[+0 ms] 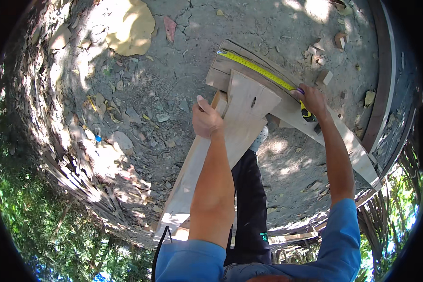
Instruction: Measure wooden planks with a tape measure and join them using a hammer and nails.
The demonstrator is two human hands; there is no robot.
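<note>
left hand (pixel 206 118) gripping plank (pixel 230 131) edge, centre frame | right hand (pixel 311 99) pinching tape measure (pixel 261 70) on upper-right board (pixel 286 101) | risk: tape may slip askew, skewing the reading

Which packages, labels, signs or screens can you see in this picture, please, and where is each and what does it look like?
No packages, signs or screens.
Tape measure: a yellow blade with dark printed markings, stretched along the upper board, its case under the right hand.
Small patch: green, on the dark trouser leg, low in the picture.
</note>
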